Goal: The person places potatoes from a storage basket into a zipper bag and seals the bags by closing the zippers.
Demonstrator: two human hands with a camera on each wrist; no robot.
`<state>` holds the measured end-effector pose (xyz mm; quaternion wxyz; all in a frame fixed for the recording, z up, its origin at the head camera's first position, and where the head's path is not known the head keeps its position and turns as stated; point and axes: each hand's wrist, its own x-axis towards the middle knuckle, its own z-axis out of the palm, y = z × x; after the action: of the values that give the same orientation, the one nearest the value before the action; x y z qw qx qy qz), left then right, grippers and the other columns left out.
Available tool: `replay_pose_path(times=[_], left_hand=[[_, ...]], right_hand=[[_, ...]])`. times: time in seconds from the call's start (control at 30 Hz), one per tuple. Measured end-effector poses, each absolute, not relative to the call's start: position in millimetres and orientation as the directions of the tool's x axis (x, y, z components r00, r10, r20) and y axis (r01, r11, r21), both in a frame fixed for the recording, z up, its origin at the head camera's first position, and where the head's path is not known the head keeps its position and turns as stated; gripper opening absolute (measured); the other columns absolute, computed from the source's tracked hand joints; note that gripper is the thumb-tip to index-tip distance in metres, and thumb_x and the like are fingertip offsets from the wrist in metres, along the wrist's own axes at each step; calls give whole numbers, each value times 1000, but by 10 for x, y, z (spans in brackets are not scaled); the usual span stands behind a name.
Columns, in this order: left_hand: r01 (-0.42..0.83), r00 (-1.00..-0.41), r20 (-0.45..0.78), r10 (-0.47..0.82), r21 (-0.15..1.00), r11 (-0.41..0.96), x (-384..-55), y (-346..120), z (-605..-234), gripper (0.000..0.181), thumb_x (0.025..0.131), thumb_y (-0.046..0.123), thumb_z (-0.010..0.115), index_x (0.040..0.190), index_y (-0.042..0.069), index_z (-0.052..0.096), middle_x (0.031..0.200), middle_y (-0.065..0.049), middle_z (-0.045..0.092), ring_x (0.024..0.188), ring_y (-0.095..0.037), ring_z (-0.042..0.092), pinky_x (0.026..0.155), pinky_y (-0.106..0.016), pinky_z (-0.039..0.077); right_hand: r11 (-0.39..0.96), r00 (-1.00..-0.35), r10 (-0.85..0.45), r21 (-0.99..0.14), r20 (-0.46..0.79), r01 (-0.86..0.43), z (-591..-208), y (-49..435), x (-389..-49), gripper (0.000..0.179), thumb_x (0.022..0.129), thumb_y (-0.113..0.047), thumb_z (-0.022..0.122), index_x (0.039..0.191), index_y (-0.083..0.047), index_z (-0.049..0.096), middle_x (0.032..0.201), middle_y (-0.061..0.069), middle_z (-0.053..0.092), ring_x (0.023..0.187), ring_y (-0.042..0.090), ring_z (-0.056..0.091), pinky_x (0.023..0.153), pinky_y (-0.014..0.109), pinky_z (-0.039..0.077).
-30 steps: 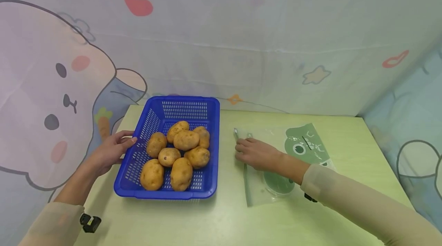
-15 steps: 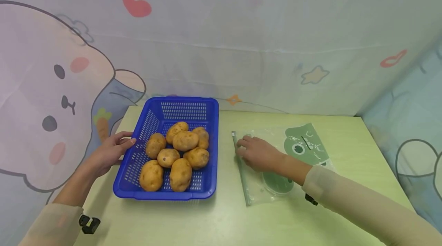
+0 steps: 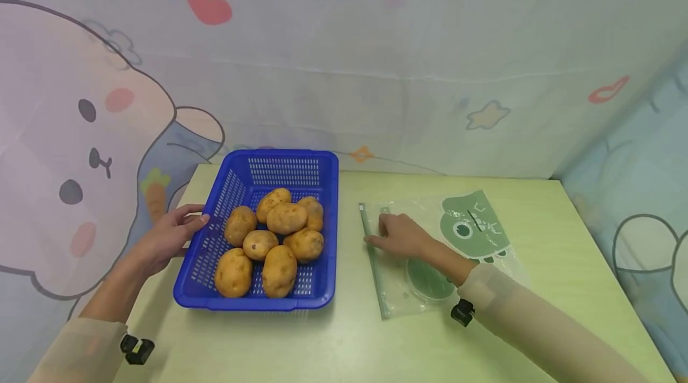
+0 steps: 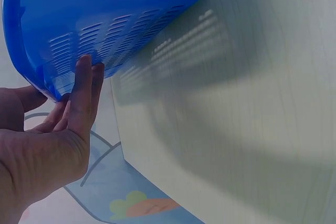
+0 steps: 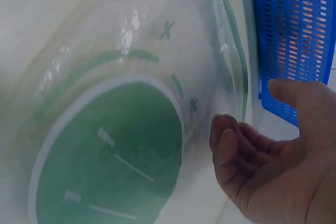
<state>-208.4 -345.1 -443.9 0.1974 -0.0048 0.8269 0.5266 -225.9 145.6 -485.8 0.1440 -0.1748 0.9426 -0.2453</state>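
A blue plastic basket holds several potatoes on the left half of the table. At its left rim my left hand has hold: the thumb lies at the rim and, in the left wrist view, longer fingers lie along the slotted outer wall. To the right, a clear zip bag with a green cartoon print lies flat, its green zip strip facing the basket. My right hand is over the bag beside the strip, fingers loosely curled and thumb apart. Nothing shows between them in the right wrist view.
The pale table ends at a cartoon-printed cloth backdrop at the back. Another printed cloth hangs on the right. A strip of tabletop separates the basket from the bag.
The zip strip's far end has shifted left and straightened. My right hand has come off the strip, its fingers drawn back from it. The left hand stays on the basket.
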Motion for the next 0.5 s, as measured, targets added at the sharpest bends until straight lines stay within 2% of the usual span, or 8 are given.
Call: replay_pose_path(times=[0.23,0.5], left_hand=[[-217,-923,-330,199,871,441,-2089,-3463,-4436,64,115,34,45,163,-4,25,149,-35,51,116,-32,69,92,-57,61],[-228,-919,-341,199,870,437,-2085,-3458,-4436,67,115,36,46,164,-3,23,150,-34,50,117,-32,69,94,-56,60]], right_hand=[[867,-935,-291,-469,-204,-168,-4976,1384,-2208,41,96,-48,69,81,-12,55,65,2,57,58,18,50,49,32,37],[890,-954,-234,-436,-188,-132,-5092,1351,-2160,38,93,-47,67,79,-14,54,65,3,55,58,19,50,48,34,36]])
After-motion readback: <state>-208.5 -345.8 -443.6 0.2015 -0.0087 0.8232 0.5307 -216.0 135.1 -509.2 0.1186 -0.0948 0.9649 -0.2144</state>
